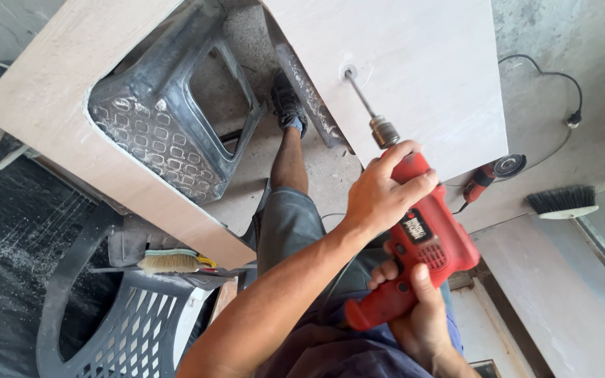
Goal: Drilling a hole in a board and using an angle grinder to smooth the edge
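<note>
Fingers of the left hand (pixel 385 192) clasp the top of a red drill (pixel 425 241); the right hand (pixel 418 315) grips its handle. The drill bit (pixel 360 94) meets a pale slab (pixel 414 70), which rests on a black stool (pixel 169 119). A brush (pixel 563 201) lies nearby.

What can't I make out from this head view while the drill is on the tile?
- Drill bit tip: buried in the tile, depth unseen.
- Drill trigger: covered by right hand fingers.
- Drill front body: under left hand.
- Grinder: partly hidden under the tile edge.
- Drill cord: hidden behind the arms.
</note>
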